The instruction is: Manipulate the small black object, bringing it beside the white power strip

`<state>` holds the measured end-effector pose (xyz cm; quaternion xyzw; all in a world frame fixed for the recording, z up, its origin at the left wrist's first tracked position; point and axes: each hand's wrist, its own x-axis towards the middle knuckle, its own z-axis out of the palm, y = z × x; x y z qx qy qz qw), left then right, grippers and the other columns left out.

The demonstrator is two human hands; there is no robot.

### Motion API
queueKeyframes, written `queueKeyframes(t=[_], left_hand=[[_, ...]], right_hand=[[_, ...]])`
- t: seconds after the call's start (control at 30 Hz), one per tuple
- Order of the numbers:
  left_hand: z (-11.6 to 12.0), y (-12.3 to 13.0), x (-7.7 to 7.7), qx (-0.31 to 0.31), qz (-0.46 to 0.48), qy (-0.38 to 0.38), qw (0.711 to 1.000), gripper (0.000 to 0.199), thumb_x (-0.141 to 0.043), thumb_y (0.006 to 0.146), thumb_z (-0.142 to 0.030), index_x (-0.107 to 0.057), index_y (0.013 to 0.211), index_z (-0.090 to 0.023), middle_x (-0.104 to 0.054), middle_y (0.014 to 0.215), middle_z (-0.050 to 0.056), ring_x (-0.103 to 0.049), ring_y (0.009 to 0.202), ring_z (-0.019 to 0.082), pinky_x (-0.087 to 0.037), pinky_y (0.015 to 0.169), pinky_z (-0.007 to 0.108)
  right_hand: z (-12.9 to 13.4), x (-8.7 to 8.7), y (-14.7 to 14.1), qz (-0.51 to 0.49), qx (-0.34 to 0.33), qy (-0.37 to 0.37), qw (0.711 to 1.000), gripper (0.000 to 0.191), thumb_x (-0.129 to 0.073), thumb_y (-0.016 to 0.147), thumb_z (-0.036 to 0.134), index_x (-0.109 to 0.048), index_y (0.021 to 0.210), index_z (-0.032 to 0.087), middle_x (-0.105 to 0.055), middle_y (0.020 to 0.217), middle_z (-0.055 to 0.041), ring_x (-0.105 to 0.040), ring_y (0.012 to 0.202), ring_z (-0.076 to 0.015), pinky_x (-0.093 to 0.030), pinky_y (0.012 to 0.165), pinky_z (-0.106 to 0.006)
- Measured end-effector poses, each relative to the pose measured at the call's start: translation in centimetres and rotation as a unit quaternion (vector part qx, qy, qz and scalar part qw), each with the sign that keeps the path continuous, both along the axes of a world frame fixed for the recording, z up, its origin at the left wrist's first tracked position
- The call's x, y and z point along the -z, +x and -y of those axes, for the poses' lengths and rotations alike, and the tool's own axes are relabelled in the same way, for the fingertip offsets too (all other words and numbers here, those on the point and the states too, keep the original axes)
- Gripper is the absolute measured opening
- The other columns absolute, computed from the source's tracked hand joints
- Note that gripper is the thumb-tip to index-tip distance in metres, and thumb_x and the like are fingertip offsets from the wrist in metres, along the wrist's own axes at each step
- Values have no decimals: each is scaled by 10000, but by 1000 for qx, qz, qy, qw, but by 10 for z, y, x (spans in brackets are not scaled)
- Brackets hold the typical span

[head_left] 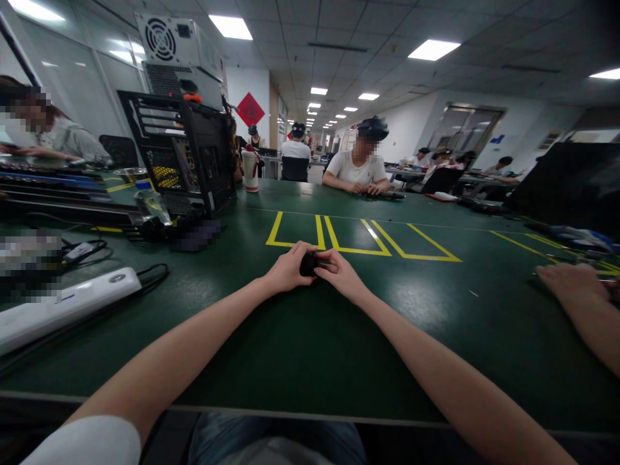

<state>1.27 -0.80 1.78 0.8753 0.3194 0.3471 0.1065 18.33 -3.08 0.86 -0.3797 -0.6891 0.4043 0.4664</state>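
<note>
A small black object (pixel 308 264) with a rounded, dark face is held just above or on the green table (pixel 310 349); its kind is too small to make out. My left hand (pixel 289 267) is closed around its left side, thumb below and fingers over the top. From the right, my right hand (pixel 339 272) pinches at the same object's edge with thumb and fingertips. Something thin and greyish shows between the right fingers, but I cannot tell whether it is a separate part. Both forearms rest low over the table.
Yellow tape outlines (pixel 363 252) lie just beyond my hands. At left are a white power strip (pixel 72 303), a plastic bottle (pixel 151 203) and an open computer case (pixel 188 155). A paper cup (pixel 250 169) stands behind. Another person's hand (pixel 574 281) is at right; a person (pixel 358 165) sits opposite.
</note>
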Motion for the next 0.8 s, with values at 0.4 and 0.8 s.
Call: queueKeyframes(t=[0.4,0.8], left_hand=[[2,0,-2,0,-1,-9,1000,564,-645,611,-242,-384,1110,-221,-463,1079,39,-497,983,211,-445,809,358],[2,0,-4,2,1,-22,1000,557,-642,612,-246,-392,1109,-227,-460,1078,38,-501,972,211,-448,802,361]], right_hand=[[-8,2,-2,11,35,-15,999,320,-561,723,257,-493,1030,198,-545,1068,-53,-547,979,-159,-427,895,-363],[-3,1,-2,10,33,17,999,244,-571,711,212,-497,943,201,-543,1027,-24,-542,992,-158,-417,923,-365]])
